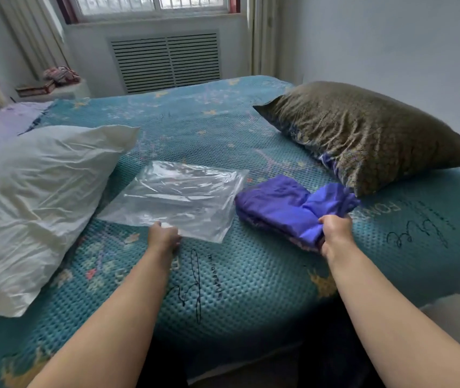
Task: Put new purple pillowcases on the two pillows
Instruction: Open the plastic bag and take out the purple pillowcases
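Forearms are reaching over the bed (223,289). White pillow (35,197) is lying far left. Left hand (164,236) is pinching the clear plastic bag (178,197); right hand (335,233) is gripping the folded purple pillowcases (284,205), just beside the brown pillow (363,135). Risk: both cases lifting as one bundle. Open bed is lying between pillows; near edge is close.

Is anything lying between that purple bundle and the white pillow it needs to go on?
Yes. The clear plastic bag lies on the bed between the purple pillowcases and the white pillow. The left hand grips the bag's near edge.
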A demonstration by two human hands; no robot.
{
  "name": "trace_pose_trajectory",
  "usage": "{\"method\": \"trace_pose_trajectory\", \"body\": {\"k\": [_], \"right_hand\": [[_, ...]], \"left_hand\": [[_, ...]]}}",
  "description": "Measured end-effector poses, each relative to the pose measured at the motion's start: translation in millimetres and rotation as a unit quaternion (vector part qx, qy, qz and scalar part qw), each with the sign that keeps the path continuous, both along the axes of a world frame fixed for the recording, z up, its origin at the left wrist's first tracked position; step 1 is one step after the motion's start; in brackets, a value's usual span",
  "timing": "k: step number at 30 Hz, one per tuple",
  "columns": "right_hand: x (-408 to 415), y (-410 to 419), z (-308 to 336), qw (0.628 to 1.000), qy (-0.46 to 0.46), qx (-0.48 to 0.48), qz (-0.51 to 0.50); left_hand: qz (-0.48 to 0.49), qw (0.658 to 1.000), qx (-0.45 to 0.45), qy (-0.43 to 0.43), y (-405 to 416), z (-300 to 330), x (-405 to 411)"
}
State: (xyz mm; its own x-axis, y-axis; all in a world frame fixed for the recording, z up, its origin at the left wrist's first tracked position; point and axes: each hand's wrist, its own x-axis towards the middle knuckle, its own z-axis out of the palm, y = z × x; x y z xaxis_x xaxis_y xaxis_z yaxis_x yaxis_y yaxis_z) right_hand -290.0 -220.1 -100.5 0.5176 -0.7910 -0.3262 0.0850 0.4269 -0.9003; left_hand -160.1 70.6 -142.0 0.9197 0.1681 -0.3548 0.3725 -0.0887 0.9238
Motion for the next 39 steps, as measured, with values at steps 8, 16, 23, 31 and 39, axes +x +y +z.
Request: {"method": "trace_pose_trajectory", "body": {"k": [8, 16, 23, 31, 39], "right_hand": [[20, 15, 52, 0.984, -0.132, -0.115, 0.036], [37, 10, 65, 0.957, -0.107, -0.017, 0.268], [76, -4, 5, 0.790, 0.278, -0.376, 0.397], [78, -1, 20, 0.860, -0.007, -0.338, 0.381], [175, 14, 68, 0.833, 0.253, -0.468, 0.152]], "left_hand": [[0.003, 0.934, -0.357, 0.012, -43, 50, 68], [-0.192, 0.977, -0.089, -0.024, -55, 56, 92], [-0.258, 0.942, -0.088, 0.197, -33, 23, 49], [-0.443, 0.888, -0.085, 0.088, -3, 39, 30], [-0.094, 0.952, -0.291, 0.007, 6, 61, 48]]}}
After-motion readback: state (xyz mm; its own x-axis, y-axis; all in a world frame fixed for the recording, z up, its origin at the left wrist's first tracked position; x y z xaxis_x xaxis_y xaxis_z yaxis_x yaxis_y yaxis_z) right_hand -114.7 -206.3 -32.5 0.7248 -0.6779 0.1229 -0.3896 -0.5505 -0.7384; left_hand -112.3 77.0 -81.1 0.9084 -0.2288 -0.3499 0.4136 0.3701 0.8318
